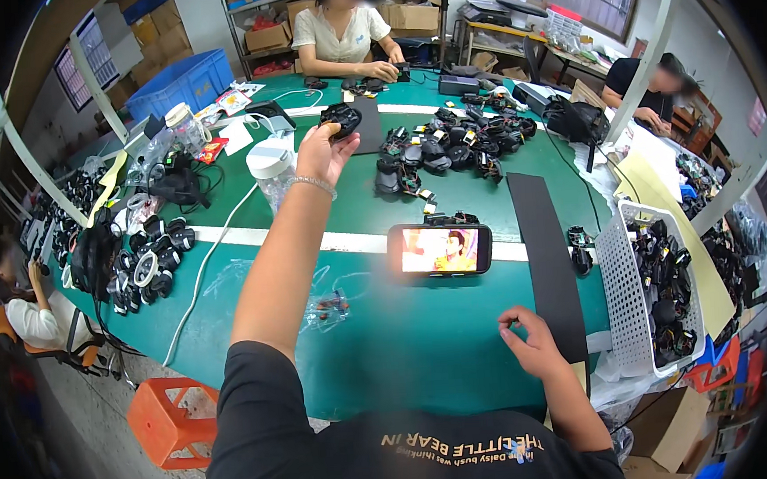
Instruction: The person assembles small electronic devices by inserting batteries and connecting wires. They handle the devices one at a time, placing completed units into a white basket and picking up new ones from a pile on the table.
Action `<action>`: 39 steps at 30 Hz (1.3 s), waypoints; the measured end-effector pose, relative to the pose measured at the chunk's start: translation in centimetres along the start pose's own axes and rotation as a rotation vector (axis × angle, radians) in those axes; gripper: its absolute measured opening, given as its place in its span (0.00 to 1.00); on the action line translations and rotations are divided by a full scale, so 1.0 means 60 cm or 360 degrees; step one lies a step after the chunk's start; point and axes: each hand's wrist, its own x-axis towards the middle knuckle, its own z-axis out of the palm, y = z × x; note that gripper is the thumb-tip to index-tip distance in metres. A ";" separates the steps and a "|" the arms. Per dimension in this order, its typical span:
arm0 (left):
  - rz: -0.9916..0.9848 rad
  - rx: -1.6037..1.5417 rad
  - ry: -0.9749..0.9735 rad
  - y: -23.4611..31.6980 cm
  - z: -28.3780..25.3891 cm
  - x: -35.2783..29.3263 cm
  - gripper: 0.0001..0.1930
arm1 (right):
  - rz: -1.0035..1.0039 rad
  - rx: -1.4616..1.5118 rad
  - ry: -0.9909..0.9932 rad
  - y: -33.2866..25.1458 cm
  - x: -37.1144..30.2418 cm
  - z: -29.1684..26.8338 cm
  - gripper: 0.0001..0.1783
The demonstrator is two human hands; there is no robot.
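My left hand (327, 155) reaches out over the green table, its fingers closed around a rounded black plastic device (341, 119). Right of it lies a heap of similar black devices (448, 148) with small white and yellow bits and wires. My right hand (530, 340) hovers near the table's front edge, fingers loosely curled and thumb apart, with nothing seen in it. A phone (441, 250) showing a video leans on black parts between my hands. Beside my left wrist stands a clear jar with a white lid (270, 161).
A white perforated basket (630, 286) of black parts stands at right, beside a long black strip (543, 265). Black and white round parts (148, 263) pile up at left, near a white cable (206, 277). An orange stool (171, 424) is below. Co-workers sit across and at both sides.
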 end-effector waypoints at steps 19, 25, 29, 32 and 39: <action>-0.0036 0.0180 -0.0100 -0.014 0.041 0.013 0.09 | -0.0105 -0.0062 0.0014 0.026 -0.005 0.029 0.05; -0.0046 0.0160 -0.0122 -0.015 0.101 -0.016 0.09 | -0.0154 -0.0061 0.0063 0.028 -0.005 0.030 0.05; -0.0112 0.0178 -0.0248 -0.018 0.116 -0.025 0.11 | -0.0146 -0.0033 0.0109 0.039 -0.007 0.038 0.06; -0.0179 0.0217 -0.0362 -0.035 0.135 -0.056 0.11 | -0.0193 0.0000 0.0036 0.047 -0.006 0.036 0.09; -0.0360 0.1156 -0.1209 -0.156 0.206 -0.260 0.13 | -0.0254 0.1236 0.0607 -0.013 0.003 -0.014 0.22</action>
